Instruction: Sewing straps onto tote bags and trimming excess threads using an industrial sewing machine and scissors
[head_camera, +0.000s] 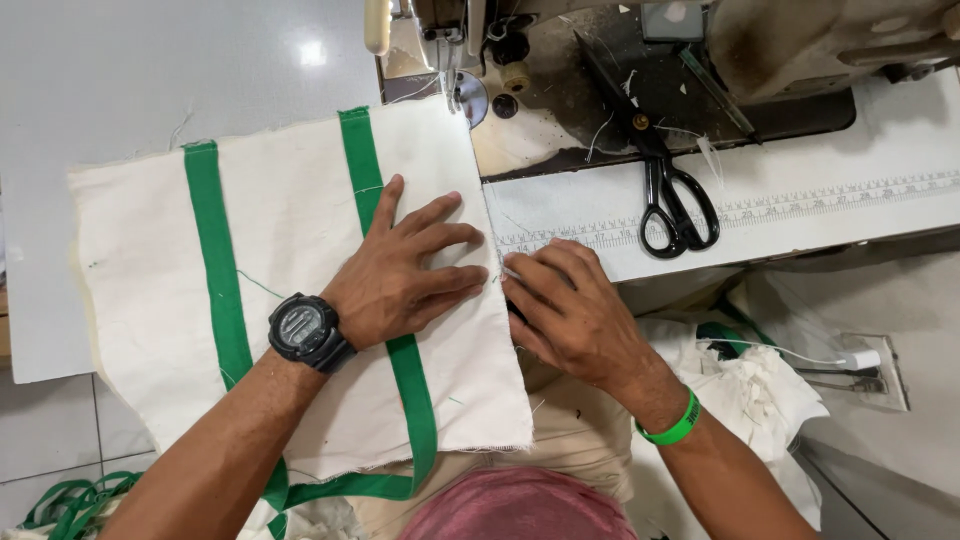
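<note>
A cream fabric panel (290, 210) with two green straps sewn along it lies on the sewing table. My left hand (405, 270), with a black watch on its wrist, presses flat on the panel over the right green strap (362, 170), fingers spread. My right hand (570, 310), with a green band on the wrist, rests at the panel's right edge, its fingertips touching the fabric edge. The sewing machine's presser foot (455, 85) stands just beyond the panel's far right corner.
Black scissors (665, 190) lie on the machine bed to the right, beside a printed ruler strip (780, 205). More cream fabric (750, 385) is piled at the lower right, and loose green webbing (70, 500) lies at the lower left. A white charger (860, 358) sits at the right.
</note>
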